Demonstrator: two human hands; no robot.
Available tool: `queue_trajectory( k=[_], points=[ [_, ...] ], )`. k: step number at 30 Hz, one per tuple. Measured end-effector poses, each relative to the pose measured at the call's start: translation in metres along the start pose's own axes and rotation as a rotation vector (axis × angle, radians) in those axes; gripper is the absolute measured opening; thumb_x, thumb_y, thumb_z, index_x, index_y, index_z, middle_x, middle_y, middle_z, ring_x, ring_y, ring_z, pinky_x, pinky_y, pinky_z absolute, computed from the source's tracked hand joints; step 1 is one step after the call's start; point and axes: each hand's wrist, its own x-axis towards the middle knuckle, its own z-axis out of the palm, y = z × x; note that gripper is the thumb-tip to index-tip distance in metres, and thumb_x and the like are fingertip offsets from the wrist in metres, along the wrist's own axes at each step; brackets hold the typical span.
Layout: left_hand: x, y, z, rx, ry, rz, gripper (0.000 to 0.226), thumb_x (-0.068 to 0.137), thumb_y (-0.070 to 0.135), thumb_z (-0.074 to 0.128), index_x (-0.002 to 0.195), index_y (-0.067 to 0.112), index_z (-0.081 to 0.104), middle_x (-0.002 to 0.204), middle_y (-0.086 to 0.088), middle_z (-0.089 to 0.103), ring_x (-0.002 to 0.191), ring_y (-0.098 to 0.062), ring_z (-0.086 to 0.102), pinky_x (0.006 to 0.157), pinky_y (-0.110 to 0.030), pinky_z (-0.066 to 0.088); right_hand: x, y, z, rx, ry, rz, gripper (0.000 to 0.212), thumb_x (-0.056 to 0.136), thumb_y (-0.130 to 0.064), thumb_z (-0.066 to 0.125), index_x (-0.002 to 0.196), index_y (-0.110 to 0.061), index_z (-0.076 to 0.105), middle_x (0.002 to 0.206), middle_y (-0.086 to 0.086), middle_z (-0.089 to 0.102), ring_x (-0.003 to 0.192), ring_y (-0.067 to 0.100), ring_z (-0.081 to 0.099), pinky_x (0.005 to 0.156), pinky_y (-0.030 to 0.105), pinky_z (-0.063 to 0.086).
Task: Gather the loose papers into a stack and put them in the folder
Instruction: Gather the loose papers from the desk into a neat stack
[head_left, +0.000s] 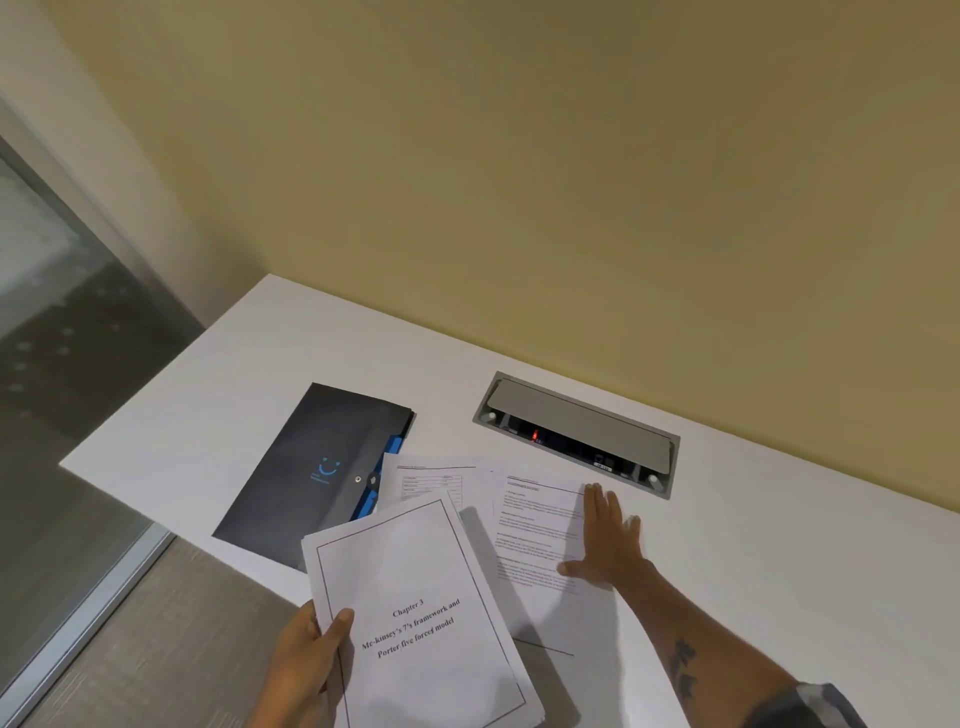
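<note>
My left hand (306, 660) grips a small stack of papers (421, 613) by its lower left edge; the top sheet is a bordered title page reading "Chapter 3". The stack is lifted above the near table edge. My right hand (605, 540) lies flat, fingers spread, on a loose text sheet (540, 535) on the table. Another loose sheet with a table printed on it (434, 480) peeks out behind the held stack. The dark folder (317, 467), with a blue smile mark and a snap button, lies closed to the left, partly under the papers.
The white table (260, 364) stands against a yellow wall. A grey recessed power box (576, 434) with its lid raised and a red light sits behind the papers. The table's left edge drops to a wood floor and glass panel (62, 364).
</note>
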Motion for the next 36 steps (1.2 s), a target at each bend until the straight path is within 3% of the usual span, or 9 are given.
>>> queue_trajectory(
  k=[5, 8, 13, 16, 20, 25, 28, 32, 36],
  points=[
    [-0.007, 0.008, 0.006, -0.084, -0.002, -0.005, 0.02, 0.102, 0.008, 0.058, 0.119, 0.014, 0.068, 0.11, -0.01, 0.079, 0.104, -0.035, 0.074, 0.095, -0.052, 0.058, -0.015, -0.003, 0.015, 0.076, 0.102, -0.014, 0.131, 0.075, -0.071, 0.075, 0.165, -0.012, -0.002, 0.175, 0.007, 0.009, 0.161, 0.036, 0.009, 0.124, 0.065, 0.018],
    [-0.006, 0.01, 0.01, -0.092, -0.006, -0.003, 0.022, 0.101, 0.01, 0.06, 0.121, 0.014, 0.068, 0.113, -0.01, 0.078, 0.105, -0.034, 0.074, 0.098, -0.054, 0.056, -0.03, -0.008, 0.02, 0.153, 0.196, -0.018, 0.116, 0.08, -0.072, 0.067, 0.165, -0.016, 0.011, 0.164, 0.008, 0.038, 0.151, 0.036, 0.034, 0.12, 0.06, 0.029],
    [-0.007, 0.018, 0.015, -0.083, -0.045, 0.015, 0.023, 0.101, 0.013, 0.06, 0.121, 0.021, 0.069, 0.113, -0.005, 0.08, 0.104, -0.031, 0.075, 0.093, -0.051, 0.059, -0.058, -0.022, 0.02, 0.479, 0.258, 0.153, 0.099, 0.08, -0.023, 0.087, 0.16, -0.019, 0.029, 0.141, 0.006, 0.063, 0.127, 0.034, 0.061, 0.105, 0.049, 0.05],
    [-0.008, 0.023, 0.018, -0.097, -0.05, 0.027, 0.026, 0.102, 0.013, 0.06, 0.124, 0.021, 0.068, 0.115, -0.005, 0.079, 0.105, -0.031, 0.075, 0.092, -0.051, 0.059, -0.067, -0.018, 0.027, 0.719, 0.311, 0.28, 0.066, 0.089, -0.009, 0.078, 0.148, -0.017, 0.049, 0.133, 0.004, 0.069, 0.116, 0.035, 0.07, 0.088, 0.04, 0.057],
    [-0.008, 0.031, 0.025, -0.119, -0.042, 0.052, 0.028, 0.101, 0.012, 0.06, 0.127, 0.019, 0.067, 0.117, -0.005, 0.078, 0.108, -0.03, 0.074, 0.099, -0.055, 0.055, -0.072, 0.005, 0.022, 0.845, 0.418, 0.393, 0.017, 0.094, -0.011, 0.073, 0.111, -0.007, 0.071, 0.103, 0.006, 0.072, 0.1, 0.035, 0.071, 0.076, 0.033, 0.049],
    [-0.011, 0.047, 0.035, -0.151, -0.068, 0.091, 0.021, 0.103, 0.008, 0.057, 0.12, 0.014, 0.068, 0.112, -0.009, 0.077, 0.101, -0.031, 0.074, 0.086, -0.044, 0.06, -0.089, 0.037, -0.002, 1.036, 0.5, 0.341, 0.01, 0.099, -0.012, 0.069, 0.106, -0.007, 0.074, 0.102, 0.009, 0.076, 0.095, 0.033, 0.073, 0.086, 0.045, 0.061],
    [-0.009, 0.057, 0.04, -0.147, -0.095, 0.105, 0.017, 0.102, 0.01, 0.058, 0.116, 0.011, 0.067, 0.104, -0.014, 0.078, 0.083, -0.029, 0.075, 0.061, -0.034, 0.06, -0.101, 0.045, -0.022, 1.155, 0.482, 0.288, 0.013, 0.103, -0.012, 0.063, 0.11, -0.006, 0.072, 0.105, 0.009, 0.076, 0.092, 0.024, 0.071, 0.075, 0.029, 0.056],
    [-0.003, 0.068, 0.045, -0.15, -0.157, 0.108, 0.018, 0.101, 0.011, 0.061, 0.118, 0.01, 0.068, 0.106, -0.012, 0.08, 0.094, -0.034, 0.077, 0.084, -0.05, 0.061, -0.107, 0.035, -0.048, 1.26, 0.435, 0.221, 0.016, 0.105, -0.017, 0.06, 0.115, -0.011, 0.072, 0.108, 0.002, 0.076, 0.1, 0.021, 0.071, 0.076, 0.021, 0.052],
    [0.002, 0.076, 0.05, -0.127, -0.256, 0.08, 0.022, 0.101, 0.012, 0.06, 0.121, 0.016, 0.07, 0.114, -0.013, 0.079, 0.102, -0.036, 0.077, 0.095, -0.058, 0.057, -0.107, 0.009, -0.062, 1.356, 0.3, 0.138, 0.015, 0.105, -0.023, 0.061, 0.112, -0.017, 0.074, 0.108, -0.003, 0.081, 0.102, 0.02, 0.076, 0.091, 0.035, 0.06]
  ],
)
